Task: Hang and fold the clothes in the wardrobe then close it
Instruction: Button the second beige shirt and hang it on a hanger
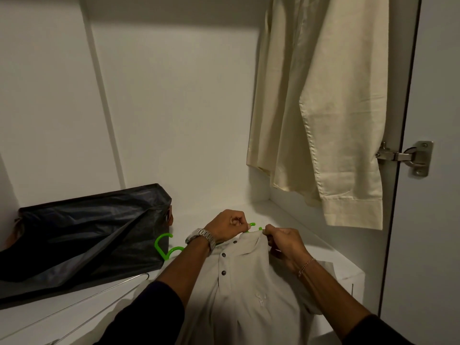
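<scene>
A light beige polo shirt with dark buttons lies on the white wardrobe shelf, its collar pointing away from me. A green plastic hanger sticks out at the collar. My left hand, with a metal watch on the wrist, pinches the collar and the hanger's hook. My right hand, with a thin bracelet, grips the collar's right side. A cream shirt hangs at the upper right inside the wardrobe.
A second green hanger lies left of the polo, beside a dark fabric storage bag. A metal wire hanger lies at the lower left. The open wardrobe door with its steel hinge stands at the right.
</scene>
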